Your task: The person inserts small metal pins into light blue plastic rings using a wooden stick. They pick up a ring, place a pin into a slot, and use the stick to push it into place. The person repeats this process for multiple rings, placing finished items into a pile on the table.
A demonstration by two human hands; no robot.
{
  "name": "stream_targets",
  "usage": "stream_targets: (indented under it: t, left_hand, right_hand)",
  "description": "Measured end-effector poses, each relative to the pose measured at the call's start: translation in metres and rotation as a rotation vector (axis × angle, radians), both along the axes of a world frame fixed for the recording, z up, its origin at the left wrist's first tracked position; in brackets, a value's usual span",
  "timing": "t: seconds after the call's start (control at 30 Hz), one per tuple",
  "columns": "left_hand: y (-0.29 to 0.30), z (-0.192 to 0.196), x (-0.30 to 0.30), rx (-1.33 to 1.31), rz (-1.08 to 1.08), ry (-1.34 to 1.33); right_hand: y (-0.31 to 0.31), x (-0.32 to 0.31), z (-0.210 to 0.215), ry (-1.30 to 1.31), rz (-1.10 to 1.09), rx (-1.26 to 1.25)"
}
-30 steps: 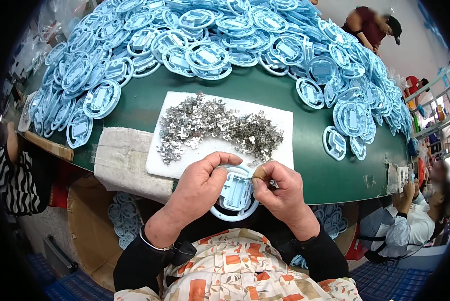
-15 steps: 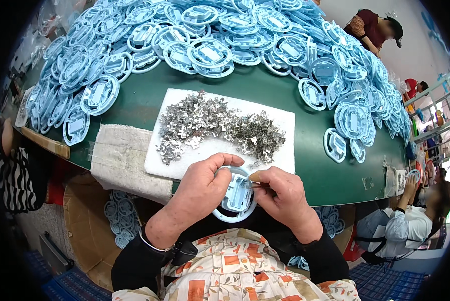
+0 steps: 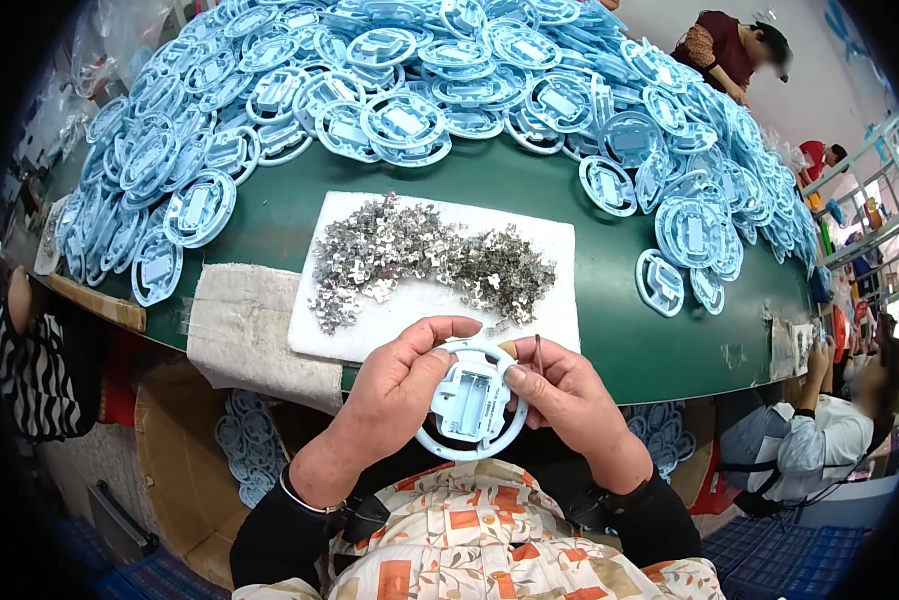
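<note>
The room was a busy workshop, with other people bent over their own work at the right and far edge. A green worktop (image 3: 609, 340) curved across the view, its far half buried under a heap of pale blue ring-shaped plastic parts (image 3: 449, 80). Nearer lay a white foam sheet (image 3: 559, 250) carrying a scatter of small silvery metal clips (image 3: 419, 260), and beside it, at the left, a folded whitish cloth (image 3: 249, 320) hung over the edge.

Just below the sheet, over the person's lap, both hands held one blue ring part (image 3: 472, 400) with its rectangular middle compartment facing up. The left hand (image 3: 394, 395) was curled closed around the ring's left rim, thumb stretched over the top. The right hand (image 3: 569, 395) was closed on the ring's right side, thumb pressing toward the compartment, and a thin dark pin-like tool or piece (image 3: 537, 352) stood up between its fingers; what exactly it was could not be told.

The work looked like seating a small metal piece in the compartment. To do that well, the left hand would best keep the ring steady and level, while the right thumb pressed the piece straight into its slot rather than at a slant, so it sat flush without bending.
</note>
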State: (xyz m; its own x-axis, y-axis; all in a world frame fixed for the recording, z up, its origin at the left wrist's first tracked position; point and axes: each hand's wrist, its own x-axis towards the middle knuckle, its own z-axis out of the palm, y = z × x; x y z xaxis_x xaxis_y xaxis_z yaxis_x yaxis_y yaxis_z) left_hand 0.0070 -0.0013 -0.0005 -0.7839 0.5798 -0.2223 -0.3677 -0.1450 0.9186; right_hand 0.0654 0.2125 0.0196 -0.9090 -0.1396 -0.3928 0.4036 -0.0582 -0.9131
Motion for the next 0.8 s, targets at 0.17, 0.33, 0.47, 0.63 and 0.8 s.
stream_targets:
  t: [0.17, 0.33, 0.47, 0.63, 0.8]
  left_hand:
    - [-0.005, 0.002, -0.005, -0.253, -0.146, 0.473]
    - [-0.004, 0.014, -0.008, -0.332, -0.211, 0.620]
    - [-0.004, 0.017, -0.009, -0.375, -0.331, 0.661]
    - [-0.004, 0.002, -0.002, -0.062, -0.212, 0.255]
    - [-0.013, -0.019, 0.001, 0.683, -0.147, -0.502]
  right_hand:
    - [0.002, 0.002, -0.002, -0.041, -0.015, -0.071]
    - [0.004, 0.004, -0.001, -0.076, 0.023, -0.042]
    - [0.006, 0.006, -0.003, -0.085, 0.042, -0.038]
    - [-0.001, 0.002, 0.013, 0.019, -0.030, -0.332]
    - [-0.018, -0.007, -0.003, 0.303, -0.055, -0.056]
